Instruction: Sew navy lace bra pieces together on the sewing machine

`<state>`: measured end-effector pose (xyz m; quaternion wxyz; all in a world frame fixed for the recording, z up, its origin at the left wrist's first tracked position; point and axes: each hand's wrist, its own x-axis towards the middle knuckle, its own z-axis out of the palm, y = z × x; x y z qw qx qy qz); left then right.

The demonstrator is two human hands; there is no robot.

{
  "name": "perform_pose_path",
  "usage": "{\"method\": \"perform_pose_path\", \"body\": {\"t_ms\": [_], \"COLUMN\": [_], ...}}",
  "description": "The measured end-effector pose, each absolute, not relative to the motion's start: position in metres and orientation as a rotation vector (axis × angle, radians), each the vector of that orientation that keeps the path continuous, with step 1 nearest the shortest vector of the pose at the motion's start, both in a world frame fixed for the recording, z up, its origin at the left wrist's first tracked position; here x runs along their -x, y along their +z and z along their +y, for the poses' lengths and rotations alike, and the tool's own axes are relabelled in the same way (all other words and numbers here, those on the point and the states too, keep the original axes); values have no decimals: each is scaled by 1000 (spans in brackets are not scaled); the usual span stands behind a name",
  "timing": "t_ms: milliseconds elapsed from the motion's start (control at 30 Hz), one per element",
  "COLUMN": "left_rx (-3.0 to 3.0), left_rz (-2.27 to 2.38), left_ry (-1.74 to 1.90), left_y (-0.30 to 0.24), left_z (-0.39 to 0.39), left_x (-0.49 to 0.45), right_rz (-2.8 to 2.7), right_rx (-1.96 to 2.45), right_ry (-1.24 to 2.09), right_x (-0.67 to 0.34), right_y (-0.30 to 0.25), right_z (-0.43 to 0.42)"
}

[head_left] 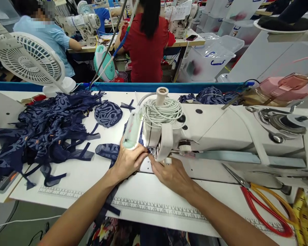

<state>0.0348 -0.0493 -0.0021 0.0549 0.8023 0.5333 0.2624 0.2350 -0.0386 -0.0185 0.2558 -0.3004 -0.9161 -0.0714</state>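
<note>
Fabric [106, 150], a navy patterned piece, lies on the table [154, 191] just left of the sewing machine [220, 130], its near end running in under the machine's head. Left hand [128, 161] rests palm down on it, wrist bent, fingers drawn close and nipping its edge, while the right hand [172, 175] reaches in from the other side, palm down, fingers narrow and together, their grip hidden from view. Further left sits a pile [41, 130] of like pieces; scissors [247, 186] lie well to the right.
</note>
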Motion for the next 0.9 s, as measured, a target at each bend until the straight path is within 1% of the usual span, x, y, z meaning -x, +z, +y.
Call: {"method": "perform_pose_path", "body": {"t_ms": [100, 333, 500, 733, 900], "left_rx": [-2373, -2272, -2251, -2280, -2378], "left_rz": [1604, 1725, 1714, 1669, 1655], "left_ry": [792, 699, 729, 783, 742], "left_y": [-4, -6, -9, -10, -9], "left_z": [-47, -47, -47, -50, -52], "left_x": [-35, -37, -36, -34, -34], "right_rz": [-2460, -2467, -2503, -2518, -2543], "right_rx": [847, 933, 915, 881, 879], "right_ry": [-107, 67, 165, 196, 203], "right_x": [-238, -241, -241, -243, -244], "right_y": [-24, -31, -28, -25, -24], "right_z": [-39, -38, -36, -34, -33]}}
